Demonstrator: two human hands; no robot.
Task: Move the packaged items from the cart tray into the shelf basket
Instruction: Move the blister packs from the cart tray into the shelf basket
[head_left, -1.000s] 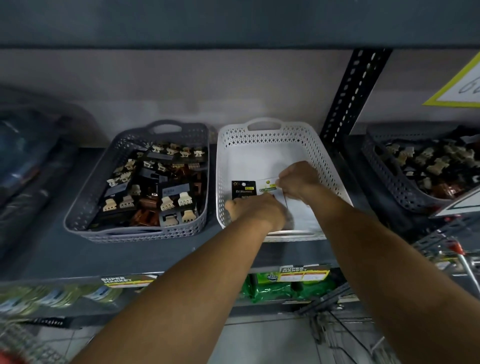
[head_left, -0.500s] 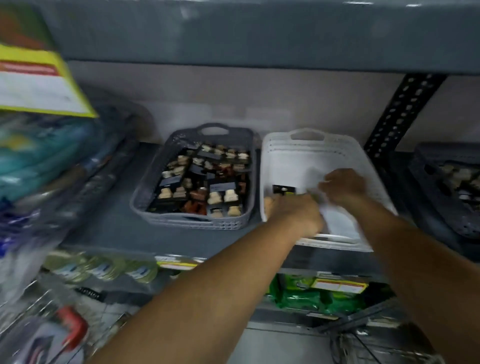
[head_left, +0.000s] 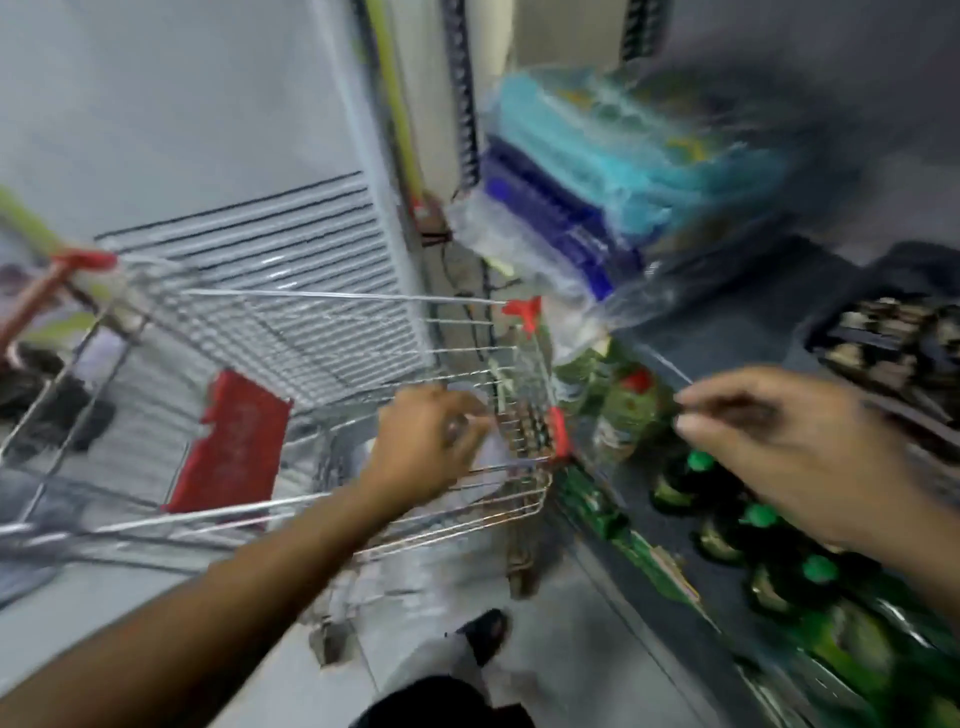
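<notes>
The view is motion-blurred. A wire shopping cart (head_left: 311, 322) fills the left and middle. My left hand (head_left: 426, 441) is down inside the cart's front right corner, fingers curled around a pale, see-through shape; blur hides whether it grips it. Just right of that hand, dark packaged items (head_left: 524, 426) lie against the cart's wire end. My right hand (head_left: 779, 441) hovers outside the cart over the lower shelf, fingers loosely apart and holding nothing. The white shelf basket is out of view.
A grey basket of hair clips (head_left: 893, 338) sits on the shelf at the right edge. Green-capped bottles (head_left: 727, 493) line the lower shelf. Blue wrapped packs (head_left: 597, 171) lie above. The cart has a red seat flap (head_left: 234, 447). My shoe (head_left: 483, 629) is on the floor.
The view has swung left and down from the white basket to the cart. Both hands have left the basket; the left one has dropped into the cart, the right one hangs beside it.
</notes>
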